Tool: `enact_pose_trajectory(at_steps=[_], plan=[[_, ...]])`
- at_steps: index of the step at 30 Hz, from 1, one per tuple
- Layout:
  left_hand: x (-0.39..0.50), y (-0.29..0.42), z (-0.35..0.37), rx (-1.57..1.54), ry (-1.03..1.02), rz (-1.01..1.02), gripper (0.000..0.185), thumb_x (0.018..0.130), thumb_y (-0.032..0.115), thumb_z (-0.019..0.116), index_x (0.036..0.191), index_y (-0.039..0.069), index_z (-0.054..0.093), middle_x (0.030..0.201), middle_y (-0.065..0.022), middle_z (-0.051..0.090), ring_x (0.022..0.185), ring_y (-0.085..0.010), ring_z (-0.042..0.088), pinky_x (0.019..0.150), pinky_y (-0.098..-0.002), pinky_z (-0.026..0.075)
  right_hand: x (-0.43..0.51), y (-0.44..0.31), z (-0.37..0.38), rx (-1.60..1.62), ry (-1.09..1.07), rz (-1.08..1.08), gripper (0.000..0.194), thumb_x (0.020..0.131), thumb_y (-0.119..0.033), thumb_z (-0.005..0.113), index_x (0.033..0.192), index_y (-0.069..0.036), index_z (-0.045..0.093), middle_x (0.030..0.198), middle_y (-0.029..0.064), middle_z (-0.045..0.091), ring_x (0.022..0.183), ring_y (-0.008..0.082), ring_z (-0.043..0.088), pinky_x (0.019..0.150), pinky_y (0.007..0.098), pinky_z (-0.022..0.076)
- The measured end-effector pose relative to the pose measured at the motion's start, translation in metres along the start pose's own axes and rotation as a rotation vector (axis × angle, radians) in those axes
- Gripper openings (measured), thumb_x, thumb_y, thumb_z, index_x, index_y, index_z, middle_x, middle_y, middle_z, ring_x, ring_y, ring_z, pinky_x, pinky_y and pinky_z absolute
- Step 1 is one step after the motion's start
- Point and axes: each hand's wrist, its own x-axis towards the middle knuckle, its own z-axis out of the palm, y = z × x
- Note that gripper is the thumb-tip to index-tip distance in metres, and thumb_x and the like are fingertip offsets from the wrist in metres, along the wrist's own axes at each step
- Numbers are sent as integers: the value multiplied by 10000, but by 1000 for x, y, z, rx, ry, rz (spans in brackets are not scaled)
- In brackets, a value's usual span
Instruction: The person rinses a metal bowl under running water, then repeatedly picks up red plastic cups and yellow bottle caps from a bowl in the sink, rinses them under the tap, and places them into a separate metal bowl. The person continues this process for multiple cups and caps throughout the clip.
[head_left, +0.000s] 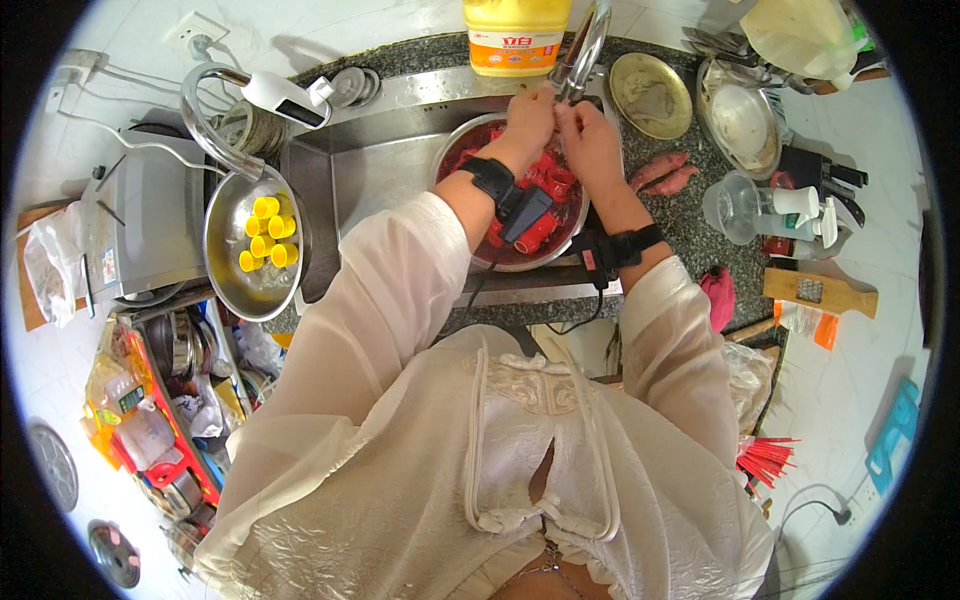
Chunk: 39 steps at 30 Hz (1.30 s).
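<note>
My left hand (531, 118) and my right hand (586, 135) are close together just below the chrome faucet (583, 56), over the far side of a round metal basin. Their fingertips nearly meet; whether they hold something small is hard to tell. The metal basin (517, 265) sits in the right part of the steel sink and holds water and several red plastic pieces (534, 234). Black straps with devices are on both wrists. To the left, a steel bowl (217, 259) holds several yellow plastic cups (281, 226) under a white electric faucet (281, 97).
A yellow detergent jug (517, 37) stands behind the sink (375, 187). On the right granite counter lie a brass-coloured plate (651, 96), reddish sweet potatoes (664, 174), a pink cloth (718, 300), spray bottles (795, 214) and a wooden grater (821, 292). A cable hangs near the sink's front edge.
</note>
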Motion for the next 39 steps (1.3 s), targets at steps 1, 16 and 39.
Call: enact_pose_trajectory(at_steps=[1,16,39], plan=[[-2,-1,3,197,25,161,351,868,240,415,744,-53,562,644,-133,570,566,-220,541,529,-368,426,5,-1,-5,-46,-12,58,342,853,-301,451,740,2,559,672,198,561,645,363,539,588,431,420],[-23,24,-28,122,-466,-309,373,835,446,454,817,99,590,665,-24,521,518,-125,416,453,-237,310,5,15,-2,49,-63,152,416,870,-350,418,746,14,579,665,189,569,646,335,555,609,374,419],[-119,33,-229,1030,-72,290,394,738,241,638,1071,60,532,801,-138,612,740,-273,586,677,-335,460,-107,7,18,-332,-952,259,491,720,-334,592,1048,27,533,931,224,585,886,334,565,759,368,432]])
